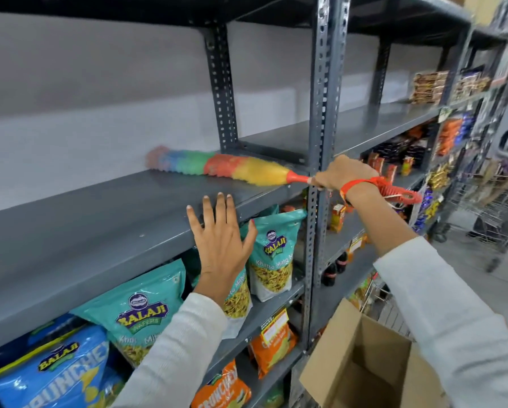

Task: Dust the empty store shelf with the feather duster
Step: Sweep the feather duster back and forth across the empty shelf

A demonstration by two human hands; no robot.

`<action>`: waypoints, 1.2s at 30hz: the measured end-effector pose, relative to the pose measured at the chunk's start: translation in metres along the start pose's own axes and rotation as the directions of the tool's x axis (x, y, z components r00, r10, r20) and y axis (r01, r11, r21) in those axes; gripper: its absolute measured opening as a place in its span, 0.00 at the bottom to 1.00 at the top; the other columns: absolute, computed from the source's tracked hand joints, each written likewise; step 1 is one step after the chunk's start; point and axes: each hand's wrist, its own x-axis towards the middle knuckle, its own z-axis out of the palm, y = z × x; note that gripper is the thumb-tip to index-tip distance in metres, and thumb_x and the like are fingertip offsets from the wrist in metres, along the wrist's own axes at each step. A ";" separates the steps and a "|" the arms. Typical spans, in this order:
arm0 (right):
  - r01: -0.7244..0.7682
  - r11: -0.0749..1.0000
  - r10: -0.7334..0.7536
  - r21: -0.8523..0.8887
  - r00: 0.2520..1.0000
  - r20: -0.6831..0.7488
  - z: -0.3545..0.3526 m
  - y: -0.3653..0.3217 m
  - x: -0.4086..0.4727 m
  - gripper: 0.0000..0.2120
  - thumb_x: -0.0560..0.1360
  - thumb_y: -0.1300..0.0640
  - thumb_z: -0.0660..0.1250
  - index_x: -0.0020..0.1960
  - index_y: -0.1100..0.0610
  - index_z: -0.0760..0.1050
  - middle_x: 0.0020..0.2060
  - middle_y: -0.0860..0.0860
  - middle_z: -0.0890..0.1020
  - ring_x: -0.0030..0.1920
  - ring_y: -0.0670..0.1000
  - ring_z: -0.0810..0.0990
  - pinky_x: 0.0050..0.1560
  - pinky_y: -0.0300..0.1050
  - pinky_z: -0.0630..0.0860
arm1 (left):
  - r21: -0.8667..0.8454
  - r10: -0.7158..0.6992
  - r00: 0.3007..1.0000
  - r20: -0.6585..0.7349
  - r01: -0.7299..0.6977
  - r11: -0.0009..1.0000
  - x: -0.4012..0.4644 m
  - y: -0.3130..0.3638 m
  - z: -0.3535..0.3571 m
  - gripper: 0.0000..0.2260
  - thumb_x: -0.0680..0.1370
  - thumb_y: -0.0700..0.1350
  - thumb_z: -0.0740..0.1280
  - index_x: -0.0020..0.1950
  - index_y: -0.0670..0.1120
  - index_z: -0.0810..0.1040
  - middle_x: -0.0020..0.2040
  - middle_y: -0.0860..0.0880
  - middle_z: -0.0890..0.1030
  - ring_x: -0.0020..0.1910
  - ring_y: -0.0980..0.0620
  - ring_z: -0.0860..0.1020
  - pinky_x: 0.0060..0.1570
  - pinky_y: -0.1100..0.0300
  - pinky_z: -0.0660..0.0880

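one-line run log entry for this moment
right hand: grips feather duster handle | duster head: lying on empty shelf | left hand: open, fingers at shelf's front edge

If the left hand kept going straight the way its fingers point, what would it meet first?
The left hand, fingers up, is at the empty shelf's front edge, so probably that edge; whether it already touches is unclear.
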 end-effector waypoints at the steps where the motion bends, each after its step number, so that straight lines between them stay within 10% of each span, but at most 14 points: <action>1: -0.024 1.000 0.024 -0.008 0.999 -0.023 -0.002 0.006 0.002 0.22 0.69 0.41 0.69 0.49 0.60 0.77 0.50 0.58 0.81 0.54 0.60 0.80 0.55 0.49 0.74 | -0.002 -0.002 1.000 0.002 0.002 1.000 0.000 0.001 0.000 0.31 0.77 0.60 0.48 0.69 0.40 0.71 0.67 0.41 0.75 0.68 0.38 0.69 0.69 0.38 0.45; 14: -0.070 0.996 0.051 -0.056 0.957 -0.284 0.004 0.026 -0.013 0.35 0.69 0.29 0.60 0.49 0.61 0.79 0.48 0.60 0.84 0.50 0.59 0.83 0.43 0.45 0.72 | -0.045 0.002 1.000 -0.016 -0.002 0.999 -0.001 0.005 0.000 0.31 0.77 0.60 0.49 0.69 0.39 0.71 0.67 0.40 0.74 0.68 0.37 0.68 0.69 0.39 0.43; 20: 0.022 0.995 -0.059 -0.098 0.917 -0.395 -0.001 0.016 -0.030 0.25 0.70 0.33 0.64 0.41 0.57 0.76 0.41 0.57 0.83 0.45 0.58 0.83 0.40 0.44 0.72 | -0.077 0.059 0.998 -0.021 -0.061 0.995 0.001 0.016 -0.001 0.31 0.77 0.59 0.50 0.69 0.38 0.70 0.68 0.39 0.73 0.69 0.37 0.68 0.70 0.41 0.38; 27: -0.008 0.996 -0.008 -0.091 0.985 -0.174 -0.003 0.023 -0.033 0.35 0.63 0.24 0.59 0.34 0.58 0.71 0.34 0.53 0.76 0.37 0.54 0.76 0.39 0.42 0.69 | -0.038 0.103 0.994 0.038 -0.102 0.994 0.003 0.023 0.006 0.33 0.77 0.60 0.46 0.71 0.39 0.69 0.69 0.40 0.72 0.70 0.39 0.67 0.70 0.42 0.35; 36: -0.023 0.992 -0.030 -0.126 0.913 -0.407 0.011 0.025 -0.026 0.22 0.74 0.40 0.65 0.45 0.61 0.79 0.41 0.58 0.84 0.43 0.59 0.83 0.37 0.44 0.69 | -0.061 0.130 0.991 -0.014 -0.131 0.990 0.003 0.017 0.009 0.32 0.77 0.60 0.48 0.69 0.38 0.70 0.67 0.39 0.74 0.68 0.39 0.70 0.71 0.43 0.41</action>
